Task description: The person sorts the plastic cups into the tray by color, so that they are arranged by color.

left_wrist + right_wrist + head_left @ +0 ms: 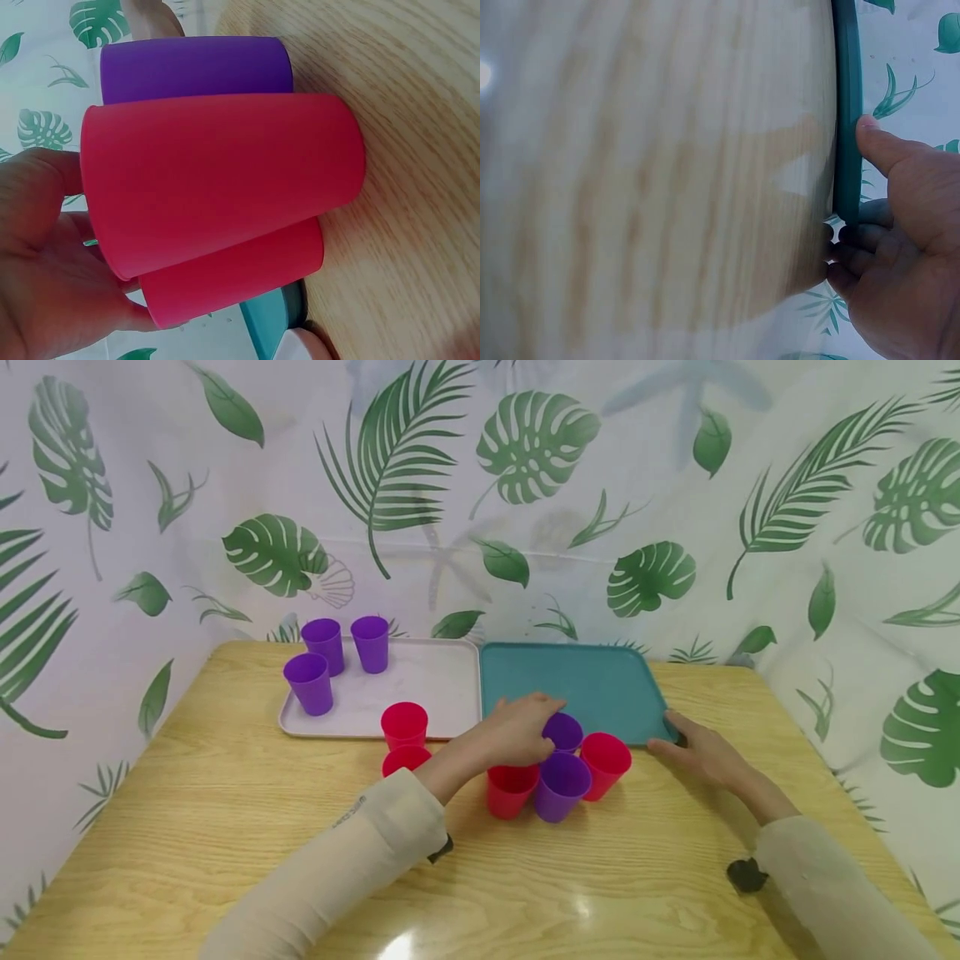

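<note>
A leaf-printed cloth (420, 552) hangs behind the wooden table (600, 877), and the teal tray (600, 689) lies near the table's far edge. Wood stretches wide in front of the teal tray and to its right, up to the table's right edge; on its left, the white tray (438, 672) is just beside it, leaving hardly any gap.

My right hand (708, 752) is at the teal tray's near right corner, thumb and fingers pinching it. My left hand (521, 731) reaches across the teal tray's near edge, thumb and fingertips at the rim of the back purple cup (566, 731) — whether they clamp it, I cannot tell.

Close along that near edge I count four upright cups: the back purple cup, the front purple cup (562, 789), the right red cup (606, 768) and the left red cup (510, 797). Left of the teal tray, three purple cups (309, 685) stand on the white tray, and two red cups (405, 725) stand by its near edge — whatever lies under my wrist is hidden.
</note>
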The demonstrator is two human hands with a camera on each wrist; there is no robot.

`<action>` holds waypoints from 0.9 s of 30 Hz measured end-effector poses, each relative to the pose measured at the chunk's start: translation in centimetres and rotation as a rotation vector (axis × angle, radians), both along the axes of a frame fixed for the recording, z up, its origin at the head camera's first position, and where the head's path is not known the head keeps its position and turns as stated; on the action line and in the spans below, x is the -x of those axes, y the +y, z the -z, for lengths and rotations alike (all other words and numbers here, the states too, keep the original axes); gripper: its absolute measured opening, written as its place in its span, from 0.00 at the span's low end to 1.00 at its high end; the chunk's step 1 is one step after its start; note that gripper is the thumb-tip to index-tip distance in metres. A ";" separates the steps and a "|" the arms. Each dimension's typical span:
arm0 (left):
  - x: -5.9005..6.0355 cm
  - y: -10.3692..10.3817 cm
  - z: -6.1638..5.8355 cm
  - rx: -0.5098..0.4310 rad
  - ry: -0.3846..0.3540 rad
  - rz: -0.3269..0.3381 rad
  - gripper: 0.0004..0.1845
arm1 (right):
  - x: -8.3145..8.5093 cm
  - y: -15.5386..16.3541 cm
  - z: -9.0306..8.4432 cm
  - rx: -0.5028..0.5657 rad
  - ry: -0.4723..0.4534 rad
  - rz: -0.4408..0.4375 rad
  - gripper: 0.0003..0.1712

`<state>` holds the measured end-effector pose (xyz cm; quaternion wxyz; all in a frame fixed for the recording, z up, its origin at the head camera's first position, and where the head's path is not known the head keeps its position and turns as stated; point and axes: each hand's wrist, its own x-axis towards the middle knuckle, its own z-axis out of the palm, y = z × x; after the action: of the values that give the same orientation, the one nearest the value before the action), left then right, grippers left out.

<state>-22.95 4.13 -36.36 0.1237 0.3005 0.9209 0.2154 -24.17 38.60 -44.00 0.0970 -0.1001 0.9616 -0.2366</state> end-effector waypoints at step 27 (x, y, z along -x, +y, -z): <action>0.7 0.5 0.6 0.020 0.024 0.004 0.37 | -0.1 0.2 0.1 0.007 0.013 -0.004 0.51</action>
<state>-23.63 4.65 -36.95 0.1161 0.3036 0.9238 0.2025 -24.04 38.78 -44.12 0.0908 -0.1039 0.9611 -0.2394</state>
